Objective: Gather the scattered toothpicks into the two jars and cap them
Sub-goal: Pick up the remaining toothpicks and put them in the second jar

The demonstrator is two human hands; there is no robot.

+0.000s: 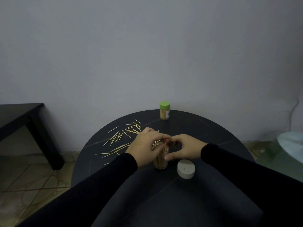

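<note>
The open jar [161, 161] is sitting near the front of the round table [205, 128], already pretty full, and both hands are working right over its mouth. My left hand [144, 145] is pinching a small bundle of toothpicks [157, 143] and feeding them in, while the right hand [182, 148] is gripping the jar's rim. I'm guessing the trick is keeping the bundle upright and parallel so nothing jams. Loose toothpicks [121, 138] are lying just left, the white cap [186, 168] is waiting beside the jar, and 1 green-capped jar [164, 110] is standing at the far edge.
</note>
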